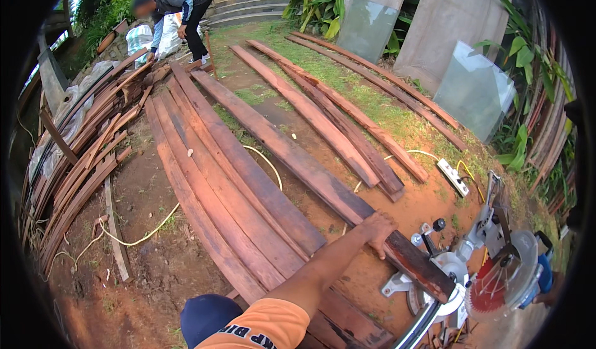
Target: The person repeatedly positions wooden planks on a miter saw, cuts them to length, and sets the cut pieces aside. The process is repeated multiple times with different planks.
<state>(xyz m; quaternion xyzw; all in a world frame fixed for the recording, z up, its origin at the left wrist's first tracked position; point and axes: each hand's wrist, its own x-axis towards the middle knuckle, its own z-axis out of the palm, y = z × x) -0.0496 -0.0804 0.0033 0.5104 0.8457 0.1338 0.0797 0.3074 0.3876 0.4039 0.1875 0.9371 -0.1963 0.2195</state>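
My left arm, in an orange sleeve, reaches up from the lower edge. My left hand (377, 232) is wrapped over a long dark wooden plank (298, 156), its fingers over the side edge. The plank's near end lies on the bed of a miter saw (452, 281). The saw's red blade (490, 290), under a clear guard, is to the right of that end. At the dim right rim, part of my right hand (549, 295) shows against the saw's blue handle (541, 274), apparently closed on it; most of its fingers are hidden.
Several reddish boards (217, 187) lie left of the plank; more boards (310, 113) lie beyond it. A white power strip (453, 177) and cables rest on the ground. A heap of lumber (81, 169) is at left. Another person (180, 13) bends there. Glass panes (475, 91) lean at back right.
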